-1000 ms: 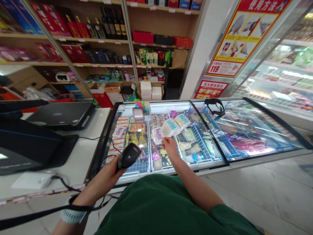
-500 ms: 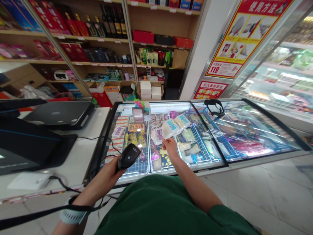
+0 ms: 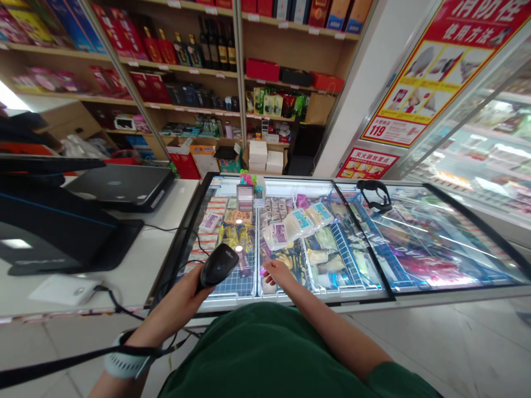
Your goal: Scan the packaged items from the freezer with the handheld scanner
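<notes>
My left hand [image 3: 194,292] is wrapped round the handle of a black barcode scanner [image 3: 219,266], its head pointing forward over the freezer's glass top. My right hand [image 3: 277,273] is over the glass, in front of the packages, its fingers loosely curled and slightly apart with nothing between them. Just beyond it lies a clear package with a purple label [image 3: 277,232]. Two packages with blue labels, a nearer one [image 3: 302,222] and a farther one [image 3: 320,213], overlap it to the right. Another purple-labelled package [image 3: 209,222] rests separately on the left.
Under the glass of the chest freezer [image 3: 409,301] are wire baskets of frozen goods. A black strap-like band [image 3: 375,196] stands on its back edge. At left, a counter [image 3: 161,260] carries a black monitor stand [image 3: 62,232] and a white box [image 3: 64,290]. Stocked shelves [image 3: 186,69] rise behind.
My right hand has let go of the purple-labelled package and drawn back toward me. That package now lies flatter beside the blue-labelled ones. The view has shifted left; the scanner stays in my left hand.
</notes>
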Available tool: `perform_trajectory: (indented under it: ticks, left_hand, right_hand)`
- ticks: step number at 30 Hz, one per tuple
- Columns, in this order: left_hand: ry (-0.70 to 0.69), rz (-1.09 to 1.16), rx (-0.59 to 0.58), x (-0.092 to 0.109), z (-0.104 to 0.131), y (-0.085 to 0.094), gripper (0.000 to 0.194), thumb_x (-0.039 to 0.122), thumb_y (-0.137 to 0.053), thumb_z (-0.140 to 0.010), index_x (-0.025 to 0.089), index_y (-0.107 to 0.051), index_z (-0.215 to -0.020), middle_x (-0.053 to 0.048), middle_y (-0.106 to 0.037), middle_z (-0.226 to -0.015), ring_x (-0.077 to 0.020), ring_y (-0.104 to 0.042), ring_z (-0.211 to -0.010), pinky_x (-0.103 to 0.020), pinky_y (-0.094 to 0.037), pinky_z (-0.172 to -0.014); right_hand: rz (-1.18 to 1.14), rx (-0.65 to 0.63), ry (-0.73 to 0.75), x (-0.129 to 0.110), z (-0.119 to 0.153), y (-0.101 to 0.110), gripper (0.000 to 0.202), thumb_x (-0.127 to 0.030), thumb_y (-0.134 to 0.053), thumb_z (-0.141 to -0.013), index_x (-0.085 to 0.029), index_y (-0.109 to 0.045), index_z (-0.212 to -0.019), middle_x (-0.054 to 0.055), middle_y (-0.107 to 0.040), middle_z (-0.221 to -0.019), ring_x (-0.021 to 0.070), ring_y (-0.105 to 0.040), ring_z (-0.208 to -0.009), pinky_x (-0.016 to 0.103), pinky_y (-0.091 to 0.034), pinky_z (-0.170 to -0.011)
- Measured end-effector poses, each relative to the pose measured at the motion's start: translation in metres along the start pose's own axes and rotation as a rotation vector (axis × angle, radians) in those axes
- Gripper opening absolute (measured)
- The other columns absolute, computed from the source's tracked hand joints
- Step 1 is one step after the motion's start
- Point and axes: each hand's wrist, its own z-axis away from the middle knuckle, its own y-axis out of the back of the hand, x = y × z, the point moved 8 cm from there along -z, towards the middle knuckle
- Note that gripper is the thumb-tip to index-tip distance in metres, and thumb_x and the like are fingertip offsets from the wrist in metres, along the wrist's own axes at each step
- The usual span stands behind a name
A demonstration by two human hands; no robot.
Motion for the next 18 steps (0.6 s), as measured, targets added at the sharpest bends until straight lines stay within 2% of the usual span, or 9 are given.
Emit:
perform_trajectory:
  ticks: [3,6,8,10,12,14,16,18]
  left_hand:
    - [0.013,0.009,0.032,-0.011,0.006,0.003,0.048,0.038,-0.05,-0.085,0.015,-0.05,-0.126,-0.012,-0.065,-0.121,-0.0275,-0.058,-0.119,-0.037,-0.044,-0.1]
    - [0.051,0.033,0.083,-0.024,0.015,0.009,0.05,0.039,-0.051,-0.084,0.016,-0.05,-0.127,-0.011,-0.066,-0.122,-0.0277,-0.059,-0.118,-0.037,-0.046,-0.099]
    - [0.085,0.049,0.113,-0.034,0.021,0.013,0.048,0.04,-0.051,-0.084,0.016,-0.052,-0.126,-0.01,-0.068,-0.12,-0.0275,-0.061,-0.115,-0.037,-0.047,-0.098]
    - [0.111,0.059,0.129,-0.044,0.028,0.016,0.047,0.04,-0.052,-0.084,0.016,-0.052,-0.125,-0.011,-0.068,-0.119,-0.0275,-0.062,-0.115,-0.037,-0.047,-0.098]
    - [0.135,0.07,0.149,-0.054,0.034,0.021,0.048,0.041,-0.052,-0.084,0.016,-0.051,-0.126,-0.012,-0.067,-0.121,-0.0273,-0.061,-0.116,-0.038,-0.047,-0.099]
    - [0.162,0.083,0.178,-0.063,0.04,0.026,0.048,0.042,-0.053,-0.085,0.015,-0.051,-0.124,-0.013,-0.067,-0.121,-0.0273,-0.061,-0.116,-0.039,-0.046,-0.1]
    - [0.189,0.095,0.21,-0.071,0.046,0.031,0.047,0.043,-0.053,-0.085,0.014,-0.053,-0.121,-0.013,-0.067,-0.12,-0.0275,-0.061,-0.115,-0.04,-0.047,-0.1]
    - [0.209,0.109,0.241,-0.078,0.051,0.035,0.046,0.044,-0.053,-0.084,0.015,-0.054,-0.12,-0.013,-0.068,-0.12,-0.0281,-0.062,-0.114,-0.041,-0.048,-0.099]
  right_hand:
    - [0.051,-0.105,-0.02,-0.016,-0.014,-0.041,0.022,-0.035,-0.064,-0.088,-0.015,-0.06,-0.079,0.002,-0.068,-0.07,0.0094,-0.06,-0.048,0.018,-0.045,-0.045]
    - [0.081,-0.145,-0.058,-0.036,-0.037,-0.08,0.023,-0.036,-0.061,-0.091,-0.014,-0.061,-0.084,0.003,-0.067,-0.075,0.0099,-0.061,-0.052,0.02,-0.047,-0.048]
    - [0.095,-0.148,-0.083,-0.05,-0.055,-0.104,0.024,-0.037,-0.057,-0.093,-0.013,-0.062,-0.092,0.004,-0.067,-0.082,0.0115,-0.063,-0.06,0.024,-0.051,-0.055]
    - [0.108,-0.137,-0.109,-0.063,-0.073,-0.124,0.028,-0.038,-0.055,-0.095,-0.013,-0.061,-0.106,0.006,-0.066,-0.097,0.0143,-0.065,-0.076,0.03,-0.055,-0.067]
    - [0.122,-0.122,-0.127,-0.075,-0.09,-0.142,0.032,-0.038,-0.057,-0.094,-0.015,-0.058,-0.117,0.007,-0.062,-0.112,0.0176,-0.063,-0.092,0.037,-0.055,-0.079]
    - [0.14,-0.104,-0.133,-0.088,-0.106,-0.156,0.034,-0.037,-0.057,-0.094,-0.016,-0.056,-0.121,0.008,-0.059,-0.118,0.0196,-0.062,-0.099,0.04,-0.054,-0.084]
    - [0.161,-0.081,-0.126,-0.101,-0.12,-0.166,0.033,-0.038,-0.057,-0.094,-0.016,-0.057,-0.119,0.007,-0.061,-0.115,0.0184,-0.063,-0.096,0.039,-0.055,-0.082]
    - [0.18,-0.05,-0.103,-0.114,-0.131,-0.174,0.034,-0.04,-0.058,-0.092,-0.012,-0.059,-0.113,0.007,-0.064,-0.102,0.017,-0.064,-0.085,0.033,-0.055,-0.074]
